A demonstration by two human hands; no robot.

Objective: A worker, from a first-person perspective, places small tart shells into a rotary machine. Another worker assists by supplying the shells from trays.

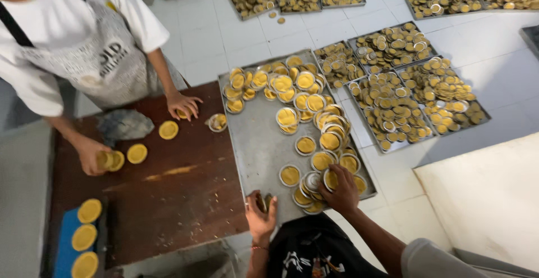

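Your hands are finding open room on the tray's bare left half (255, 143), while heaped tart moulds (314, 115) are crowding its right side and far end.

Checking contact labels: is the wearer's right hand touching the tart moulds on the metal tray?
Touching. Head view: the right hand rests on the filled tart moulds, fingers overlapping one with no visible gap.

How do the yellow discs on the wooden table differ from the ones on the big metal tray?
The bare discs on the wooden table lie without moulds; the filled moulds on the metal tray sit in small metal tins. The bare discs are few and spread apart; the filled moulds are many and overlap in heaps. Both are round and yellow.
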